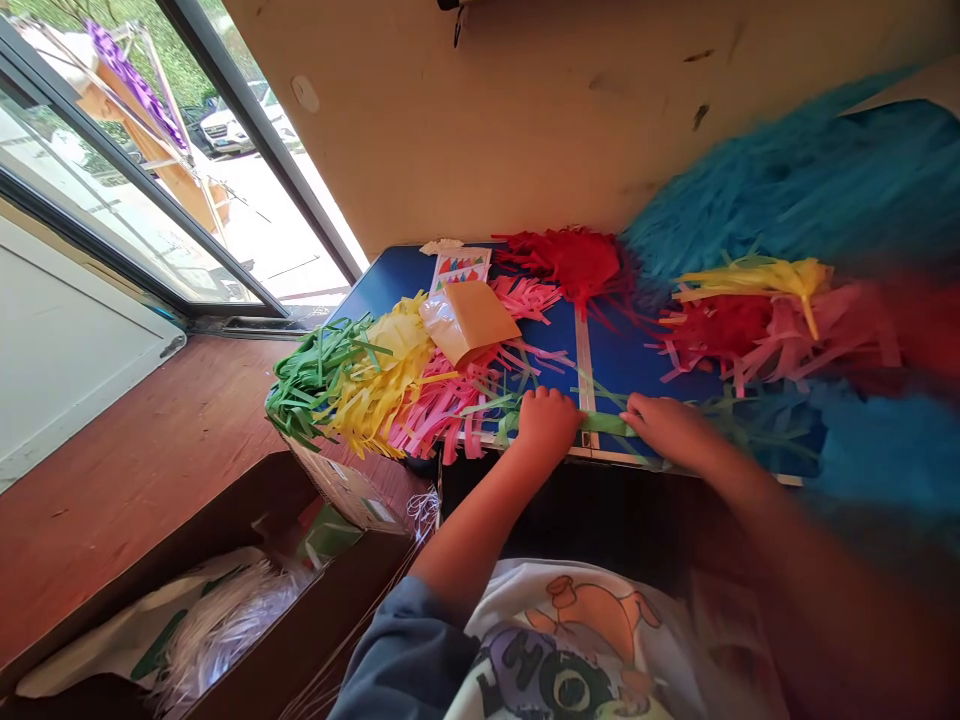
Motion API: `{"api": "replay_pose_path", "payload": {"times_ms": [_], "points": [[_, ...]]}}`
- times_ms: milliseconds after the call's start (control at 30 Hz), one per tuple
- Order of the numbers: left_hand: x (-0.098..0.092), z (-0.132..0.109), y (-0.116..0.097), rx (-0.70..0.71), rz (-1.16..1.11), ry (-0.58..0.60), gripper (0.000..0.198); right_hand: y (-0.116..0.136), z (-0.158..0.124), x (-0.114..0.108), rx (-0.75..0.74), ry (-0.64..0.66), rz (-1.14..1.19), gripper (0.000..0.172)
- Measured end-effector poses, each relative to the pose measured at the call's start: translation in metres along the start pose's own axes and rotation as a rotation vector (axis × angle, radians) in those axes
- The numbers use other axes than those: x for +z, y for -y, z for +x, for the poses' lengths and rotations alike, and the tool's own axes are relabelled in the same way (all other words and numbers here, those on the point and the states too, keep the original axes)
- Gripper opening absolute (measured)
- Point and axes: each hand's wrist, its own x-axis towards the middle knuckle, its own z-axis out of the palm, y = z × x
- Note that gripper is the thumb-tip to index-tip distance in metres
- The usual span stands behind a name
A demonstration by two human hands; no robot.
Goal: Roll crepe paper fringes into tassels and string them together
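Nearest, a white printed shirt front (570,640) and a dark blue sleeve (420,640) are seen; to the left, an open brown cardboard box (337,600) is filled partly with pale, shiny shredded strands (240,620).

Beyond these, at the near edge of a blue table with pale metal trim (382,275), a green tissue-paper strip with fringed ends (606,424) is gripped at two places; the left hand (551,420) is closed in a fist around it, the right hand (664,420) is pinched on it, and a short flat span is left bare between them; the hands are held apart from each other.

By the look of it, the strip's middle has been narrowed into a band, while the fringes are left loose on both sides; whether any twist has been finished cannot be told. To the left, green (304,380), yellow (375,400) and pink fringed paper bundles (442,400) are laid side by side, apparently already gathered; a tan packet with a clear window (476,325) is rested on them.

Farther back, a red fringed bundle (574,260) and a large turquoise fringed heap (787,190) are set near the tan wall (487,150); outdoors, a white vehicle (232,125) is glimpsed.
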Motion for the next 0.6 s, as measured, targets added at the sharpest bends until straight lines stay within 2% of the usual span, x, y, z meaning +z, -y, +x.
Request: {"api": "replay_pose_path", "payload": {"times_ms": [300,433,600], "points": [[-0.002,0.014,0.009,0.065,0.039,0.049,0.032,0.003,-0.002,-0.008,-0.021,0.062,-0.073,0.028],[-0.001,0.02,0.008,0.086,0.068,0.065,0.032,0.011,-0.003,-0.01,0.023,0.071,-0.086,0.029],[-0.005,0.01,0.014,0.075,0.126,-0.051,0.026,0.028,-0.013,-0.009,0.131,-0.097,-0.145,0.03]]}}
